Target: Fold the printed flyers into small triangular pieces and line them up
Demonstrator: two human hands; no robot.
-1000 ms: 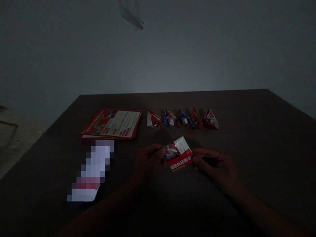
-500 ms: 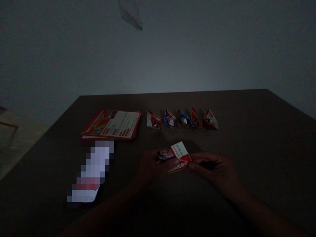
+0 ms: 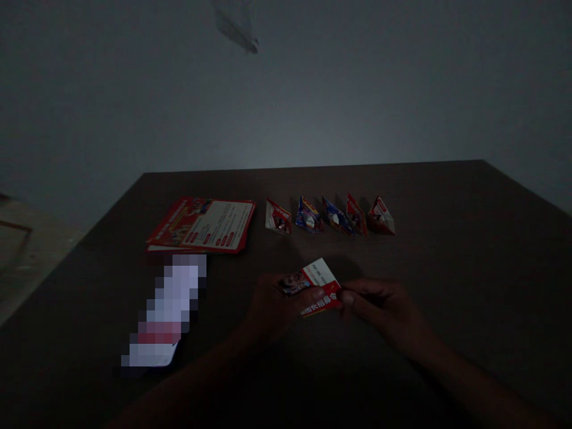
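Note:
A folded piece of printed paper, red and white with a picture and lettering, is held between my two hands above the near half of the table. My left hand grips its left side, thumb pressed flat on top. My right hand pinches the right corner between thumb and fingers. Beyond them stands a row of several folded paper pieces; a red and white one is at its left end, blue ones come after it, and another red and white one ends the row.
A stack of red and white printed sheets lies at the back left of the dark table. Nearer me is a phone with a lit, pixelated screen. Behind the table rises a wall, with a translucent object near the top.
The folded paper has shifted slightly left and turned a little in my hands. My right fingers have closed in at its corner. The row, stack and phone are unmoved.

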